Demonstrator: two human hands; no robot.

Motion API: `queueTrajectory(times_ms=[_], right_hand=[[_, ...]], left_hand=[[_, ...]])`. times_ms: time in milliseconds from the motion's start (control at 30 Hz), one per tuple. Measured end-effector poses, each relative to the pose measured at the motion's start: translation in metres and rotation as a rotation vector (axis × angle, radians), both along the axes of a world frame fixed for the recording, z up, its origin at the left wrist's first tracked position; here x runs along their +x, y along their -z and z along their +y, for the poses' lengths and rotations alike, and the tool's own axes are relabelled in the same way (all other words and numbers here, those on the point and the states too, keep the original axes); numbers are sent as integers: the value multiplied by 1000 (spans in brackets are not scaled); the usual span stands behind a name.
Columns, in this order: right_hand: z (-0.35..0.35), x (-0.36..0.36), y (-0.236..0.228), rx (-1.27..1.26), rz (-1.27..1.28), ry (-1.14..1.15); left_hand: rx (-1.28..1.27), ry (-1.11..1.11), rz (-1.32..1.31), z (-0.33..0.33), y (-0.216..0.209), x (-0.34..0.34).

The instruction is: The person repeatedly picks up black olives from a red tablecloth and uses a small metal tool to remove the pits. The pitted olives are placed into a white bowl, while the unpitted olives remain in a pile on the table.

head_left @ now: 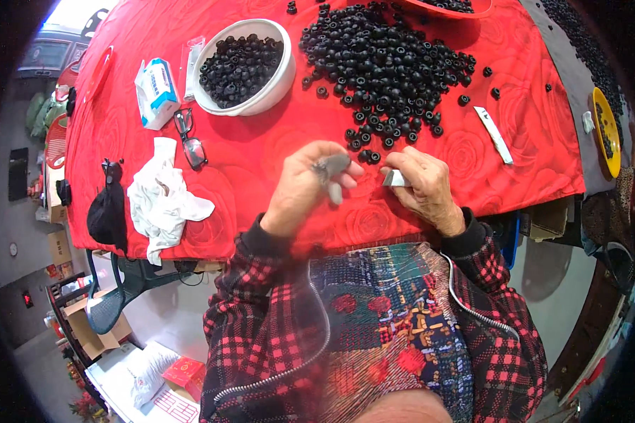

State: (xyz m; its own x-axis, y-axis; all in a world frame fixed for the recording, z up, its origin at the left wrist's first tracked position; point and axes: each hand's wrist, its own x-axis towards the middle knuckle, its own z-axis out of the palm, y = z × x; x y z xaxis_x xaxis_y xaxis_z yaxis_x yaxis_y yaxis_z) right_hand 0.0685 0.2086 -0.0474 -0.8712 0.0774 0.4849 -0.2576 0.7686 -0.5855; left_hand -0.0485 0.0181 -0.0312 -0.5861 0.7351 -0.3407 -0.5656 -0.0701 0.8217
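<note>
Fingers (410,162) of the right hand (428,185) grip a flat piece (396,179).

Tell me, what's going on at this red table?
A person has both hands over a red tablecloth. The right hand grips a short, pale, flat piece. The left hand is just to its left, with what look like grey coverings on its fingers; blur hides whether it holds anything. Beyond the hands lies a loose pile of small black pieces, and a white bowl of similar ones stands to the left.
</note>
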Motion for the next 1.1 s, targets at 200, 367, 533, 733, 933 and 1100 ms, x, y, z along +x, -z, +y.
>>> queueTrajectory(times_ms=[200, 367, 533, 733, 933, 1100], right_hand=[[-11, 7, -31, -374, 10, -137], [-18, 12, -28, -373, -15, -177], [-19, 16, -27, -352, -48, -205], [-17, 22, -37, -297, -15, -358], [-12, 21, -47, -306, 18, -510], [-7, 20, -51, -343, -5, -565]], left_hand=[[226, 35, -253, -5, -1, 36], [171, 39, -343, -4, -5, 45], [153, 121, -425, -6, -13, 49], [3, 260, -299, -18, -28, 54], [-70, 372, -269, -20, -27, 54], [-49, 433, -315, -18, -33, 51]])
